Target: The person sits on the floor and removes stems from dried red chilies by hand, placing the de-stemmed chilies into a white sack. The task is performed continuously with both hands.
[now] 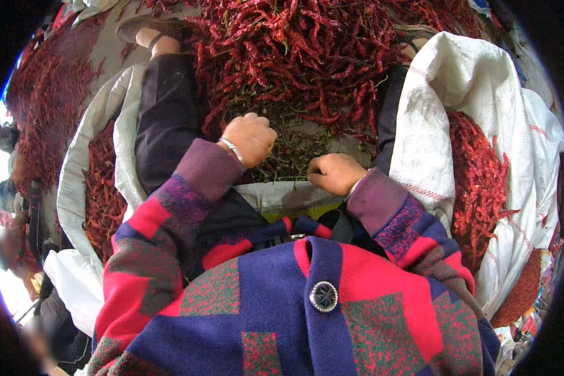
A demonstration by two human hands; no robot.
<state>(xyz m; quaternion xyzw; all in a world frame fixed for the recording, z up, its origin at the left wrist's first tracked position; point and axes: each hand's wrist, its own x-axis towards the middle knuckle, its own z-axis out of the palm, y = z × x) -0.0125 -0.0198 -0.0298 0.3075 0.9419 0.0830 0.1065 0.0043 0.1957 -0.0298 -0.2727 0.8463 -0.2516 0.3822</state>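
Note:
A large heap of dried red chillies (301,51) lies on the ground between the outstretched legs. My left hand (250,139) is at the heap's near edge, back turned up and fingers curled under; whatever it may hold is hidden. Lower and to the right, my right hand (336,174) hovers with thumb and fingers bent inward, and I cannot make out anything between them. Loose green and brown chilli stems (291,150) are scattered below and between the hands. A white woven sheet (282,195) spans the lap just below the stems.
On the right stands an open white woven sack (425,122) with red chillies (477,174) in it. Another white sack (75,164) on the left also holds chillies (103,192). More chillies (51,94) spread across the ground at far left, where people sit near the rim.

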